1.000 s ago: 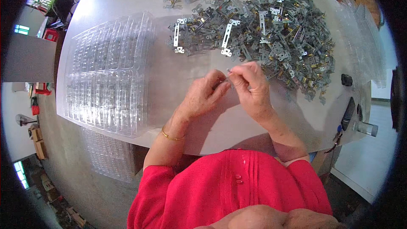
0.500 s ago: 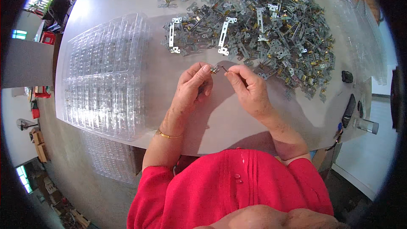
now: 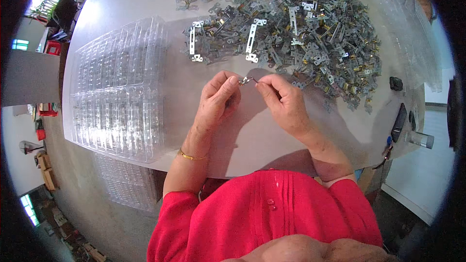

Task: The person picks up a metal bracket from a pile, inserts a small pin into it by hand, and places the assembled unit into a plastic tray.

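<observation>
Clear plastic trays (image 3: 116,92) (stacked) beside left hand (image 3: 218,98)

— How do the arms lie?
— Both forearms reach from the near edge, converging toward the far side.
— And each hand?
— The left hand (image 3: 219,98) and right hand (image 3: 284,99) are raised, fingertips pinched and almost meeting

Both hands over the white table (image 3: 145,0), close together. Left hand (image 3: 217,98) and right hand (image 3: 284,101) pinch one small metal part (image 3: 246,80) between fingertips. Big pile of metal brackets (image 3: 301,29) just beyond, right hand near its edge. Stack of clear plastic trays (image 3: 116,87) left of the left hand, apart from it. Gold bracelet (image 3: 189,155) on left wrist.
</observation>
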`<state>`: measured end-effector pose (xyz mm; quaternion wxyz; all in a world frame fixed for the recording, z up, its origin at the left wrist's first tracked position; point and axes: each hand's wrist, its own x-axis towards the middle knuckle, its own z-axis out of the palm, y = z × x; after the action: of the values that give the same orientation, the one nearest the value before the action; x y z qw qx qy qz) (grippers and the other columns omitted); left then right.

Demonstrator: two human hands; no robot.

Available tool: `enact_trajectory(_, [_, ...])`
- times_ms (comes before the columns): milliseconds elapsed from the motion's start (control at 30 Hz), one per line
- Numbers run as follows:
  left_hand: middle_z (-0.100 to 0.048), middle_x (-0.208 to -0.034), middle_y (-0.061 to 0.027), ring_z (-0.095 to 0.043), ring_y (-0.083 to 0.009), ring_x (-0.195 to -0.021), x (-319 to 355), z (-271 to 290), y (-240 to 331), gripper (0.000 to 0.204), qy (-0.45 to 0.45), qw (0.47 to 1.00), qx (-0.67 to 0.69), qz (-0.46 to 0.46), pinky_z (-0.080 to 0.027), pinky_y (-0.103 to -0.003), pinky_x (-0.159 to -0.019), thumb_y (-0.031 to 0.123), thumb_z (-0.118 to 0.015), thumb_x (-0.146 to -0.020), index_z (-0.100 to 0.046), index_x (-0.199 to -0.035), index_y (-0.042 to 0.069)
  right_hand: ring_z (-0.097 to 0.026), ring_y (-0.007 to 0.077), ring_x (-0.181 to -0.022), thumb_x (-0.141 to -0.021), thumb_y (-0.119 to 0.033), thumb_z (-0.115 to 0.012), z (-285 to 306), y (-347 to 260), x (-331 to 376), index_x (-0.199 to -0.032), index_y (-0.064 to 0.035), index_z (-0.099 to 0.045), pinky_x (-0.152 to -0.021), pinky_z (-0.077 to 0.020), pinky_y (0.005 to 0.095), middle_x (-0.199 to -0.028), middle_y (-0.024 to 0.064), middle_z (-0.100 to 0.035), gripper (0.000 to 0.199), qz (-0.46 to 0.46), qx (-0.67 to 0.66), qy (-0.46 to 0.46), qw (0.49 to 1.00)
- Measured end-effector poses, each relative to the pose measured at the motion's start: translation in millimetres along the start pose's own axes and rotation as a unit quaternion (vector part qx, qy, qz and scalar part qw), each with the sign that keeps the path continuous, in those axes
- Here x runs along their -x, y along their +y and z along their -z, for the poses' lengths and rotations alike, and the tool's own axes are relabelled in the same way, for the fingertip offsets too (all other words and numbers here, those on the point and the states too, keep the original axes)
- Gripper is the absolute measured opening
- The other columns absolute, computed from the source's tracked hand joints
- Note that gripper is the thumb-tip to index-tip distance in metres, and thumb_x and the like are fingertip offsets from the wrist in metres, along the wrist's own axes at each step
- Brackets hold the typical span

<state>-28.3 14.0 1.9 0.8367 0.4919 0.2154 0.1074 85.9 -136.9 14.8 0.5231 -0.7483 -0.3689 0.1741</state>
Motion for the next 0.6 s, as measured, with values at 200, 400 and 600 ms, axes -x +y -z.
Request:
enact_trajectory(200, [-0.047, -0.060, 0.0029, -0.038, -0.0047, -0.045, -2.0, 0.6, 0.0, 0.026, 0.000, 1.000, 0.004, -0.002, -0.026, -0.020, -0.041, 0.029, -0.055, -0.101, -0.058, -0.098, 0.004, -0.058, 0.0227, -0.056, -0.092, -0.012, -0.064, -0.3, -3.2, -0.2, -0.095, -0.0044, -0.061, -0.054, -0.0440, 0.0342, -0.068, 0.0124, -0.059, 0.008, 0.007, 0.008, 0.012, 1.000])
enact_trajectory(400, [-0.048, -0.060, 0.0027, -0.038, -0.0048, -0.045, -0.9, 0.7, -0.1, 0.026, 0.013, 0.999, -0.051, -0.013, -0.026, -0.020, -0.041, 0.029, -0.055, -0.101, -0.059, -0.100, 0.004, -0.059, 0.0262, -0.058, -0.092, -0.011, -0.064, 1.9, -5.7, -0.2, -0.095, -0.0039, -0.061, -0.055, -0.0446, 0.0353, -0.069, 0.0134, -0.060, 0.008, 0.009, 0.002, 0.013, 1.000])
enact_trajectory(600, [-0.048, -0.062, 0.0048, -0.038, -0.0031, -0.050, 0.6, -1.3, 3.6, 0.026, 0.000, 0.998, -0.054, -0.014, -0.026, -0.020, -0.043, 0.032, -0.055, -0.101, -0.058, -0.097, 0.006, -0.059, 0.0269, -0.060, -0.092, -0.011, -0.064, 1.6, -1.1, 0.3, -0.093, -0.0038, -0.061, -0.056, -0.0448, 0.0361, -0.071, 0.0135, -0.060, 0.008, 0.007, 0.008, 0.006, 1.000])
